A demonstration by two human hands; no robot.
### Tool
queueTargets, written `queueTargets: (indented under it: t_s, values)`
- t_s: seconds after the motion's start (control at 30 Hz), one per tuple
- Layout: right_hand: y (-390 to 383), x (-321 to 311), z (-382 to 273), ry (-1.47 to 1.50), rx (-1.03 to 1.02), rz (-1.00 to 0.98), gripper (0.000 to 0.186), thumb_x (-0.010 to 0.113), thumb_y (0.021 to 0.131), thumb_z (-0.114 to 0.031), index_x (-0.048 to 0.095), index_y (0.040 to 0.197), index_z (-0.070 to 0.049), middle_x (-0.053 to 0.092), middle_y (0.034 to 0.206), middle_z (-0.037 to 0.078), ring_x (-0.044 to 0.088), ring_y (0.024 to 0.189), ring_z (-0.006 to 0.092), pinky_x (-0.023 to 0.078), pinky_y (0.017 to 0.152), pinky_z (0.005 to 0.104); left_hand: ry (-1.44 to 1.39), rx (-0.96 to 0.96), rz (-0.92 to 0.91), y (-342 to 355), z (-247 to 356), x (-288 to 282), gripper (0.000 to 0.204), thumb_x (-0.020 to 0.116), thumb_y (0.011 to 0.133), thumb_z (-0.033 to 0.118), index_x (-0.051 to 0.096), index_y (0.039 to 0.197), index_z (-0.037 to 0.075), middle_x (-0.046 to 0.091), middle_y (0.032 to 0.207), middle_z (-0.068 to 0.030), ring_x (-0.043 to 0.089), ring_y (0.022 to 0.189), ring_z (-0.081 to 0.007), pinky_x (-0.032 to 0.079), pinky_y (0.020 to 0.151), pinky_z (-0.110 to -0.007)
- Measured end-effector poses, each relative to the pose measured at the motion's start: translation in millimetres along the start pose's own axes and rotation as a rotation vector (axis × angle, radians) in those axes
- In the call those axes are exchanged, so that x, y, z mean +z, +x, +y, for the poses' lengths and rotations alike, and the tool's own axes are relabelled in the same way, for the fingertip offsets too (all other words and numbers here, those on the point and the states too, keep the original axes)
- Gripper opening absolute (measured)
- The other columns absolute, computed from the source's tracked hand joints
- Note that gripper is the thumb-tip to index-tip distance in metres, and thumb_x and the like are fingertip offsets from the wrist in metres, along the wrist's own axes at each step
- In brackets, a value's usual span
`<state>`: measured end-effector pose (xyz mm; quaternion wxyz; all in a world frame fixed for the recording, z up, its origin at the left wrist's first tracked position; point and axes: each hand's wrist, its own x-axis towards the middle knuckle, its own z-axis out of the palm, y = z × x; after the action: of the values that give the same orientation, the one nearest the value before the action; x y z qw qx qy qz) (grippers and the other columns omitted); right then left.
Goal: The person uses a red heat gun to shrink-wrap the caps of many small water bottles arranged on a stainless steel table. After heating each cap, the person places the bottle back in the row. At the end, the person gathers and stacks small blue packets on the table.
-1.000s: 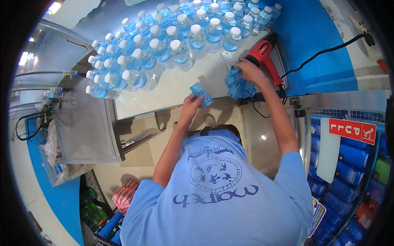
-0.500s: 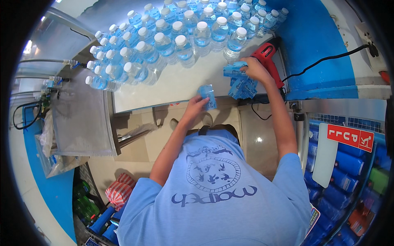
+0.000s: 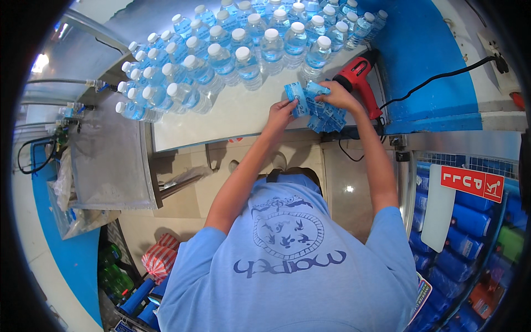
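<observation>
My left hand (image 3: 282, 113) is closed on a blue printed label sleeve (image 3: 297, 99), held up by its lower edge. Close to its right, my right hand (image 3: 336, 96) pinches another blue label (image 3: 317, 89). Below that hand a loose pile of blue labels (image 3: 327, 117) lies at the right end of the white counter (image 3: 232, 116). Just beyond my right hand, a red heat gun (image 3: 360, 83) lies against the blue wall. Many capped water bottles (image 3: 247, 69) with blue labels stand in rows along the back of the counter.
A black cord (image 3: 437, 86) runs from the heat gun's side to a wall outlet (image 3: 498, 61). To the left stands a metal-topped unit (image 3: 113, 160) with hoses above it. Blue containers (image 3: 464, 221) fill a rack at the lower right. A striped bag (image 3: 160, 257) sits at the lower left.
My left hand has moved up and right with its label, coming next to my right hand. My right hand has shifted slightly left and down, still gripping a label.
</observation>
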<state>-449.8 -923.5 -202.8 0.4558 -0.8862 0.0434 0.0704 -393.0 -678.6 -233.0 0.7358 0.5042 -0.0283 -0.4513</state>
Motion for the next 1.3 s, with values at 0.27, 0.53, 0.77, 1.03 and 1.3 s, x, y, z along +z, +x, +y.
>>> queueTargets:
  t_s: [0.27, 0.53, 0.77, 1.03, 1.3]
  values:
    - [-4.4, 3.2, -15.1, -0.071, -0.036, 0.157, 0.027, 0.075, 0.083, -0.004, 0.069, 0.110, -0.001, 0.073, 0.097, 0.019, 0.071, 0.095, 0.0324, 0.052, 0.085, 0.0398, -0.098, -0.017, 0.105, 19.6, -1.6, 6.2, 0.029, 0.065, 0.103, 0.022, 0.068, 0.124, 0.003, 0.071, 0.116, -0.0045, 0.067, 0.105, -0.0149, 0.055, 0.091, -0.036]
    - [-26.1, -19.0, -67.8, -0.621, -0.124, -0.156, 0.036, 0.067, 0.078, 0.004, 0.073, 0.111, -0.011, 0.074, 0.099, 0.016, 0.070, 0.100, 0.0393, 0.054, 0.085, 0.0466, 0.026, -0.083, 0.216, -62.1, -0.1, -26.7, 0.025, 0.065, 0.102, 0.020, 0.067, 0.123, 0.005, 0.070, 0.113, -0.0023, 0.067, 0.103, -0.0143, 0.057, 0.095, -0.038]
    - [-34.9, 36.9, -22.5, -0.860, -0.360, -0.195, 0.033, 0.065, 0.080, 0.002, 0.069, 0.109, -0.013, 0.068, 0.109, 0.011, 0.068, 0.108, 0.0309, 0.050, 0.099, 0.0454, -0.060, 0.027, 0.186, -89.3, 4.1, -37.5, 0.022, 0.070, 0.098, 0.013, 0.067, 0.118, 0.005, 0.071, 0.111, -0.0037, 0.069, 0.105, -0.0149, 0.059, 0.095, -0.038]
    - [-43.4, 30.1, -17.8, -0.801, -0.456, -0.077, 0.030, 0.067, 0.078, 0.002, 0.062, 0.105, -0.008, 0.061, 0.116, 0.011, 0.065, 0.105, 0.0371, 0.050, 0.098, 0.0455, -0.025, 0.068, 0.241, -79.6, 1.5, -41.5, 0.016, 0.072, 0.096, 0.012, 0.068, 0.110, 0.004, 0.072, 0.106, -0.0056, 0.070, 0.100, -0.0162, 0.061, 0.089, -0.036]
    - [-30.1, 0.8, -22.2, -0.314, -0.124, 0.254, 0.032, 0.070, 0.084, 0.000, 0.063, 0.115, -0.001, 0.070, 0.106, 0.019, 0.067, 0.104, 0.0371, 0.051, 0.093, 0.0445, 0.042, 0.116, 0.216, -48.1, -10.4, -48.8, 0.020, 0.068, 0.099, 0.017, 0.071, 0.114, 0.004, 0.073, 0.107, -0.0049, 0.070, 0.096, -0.0151, 0.058, 0.085, -0.033]
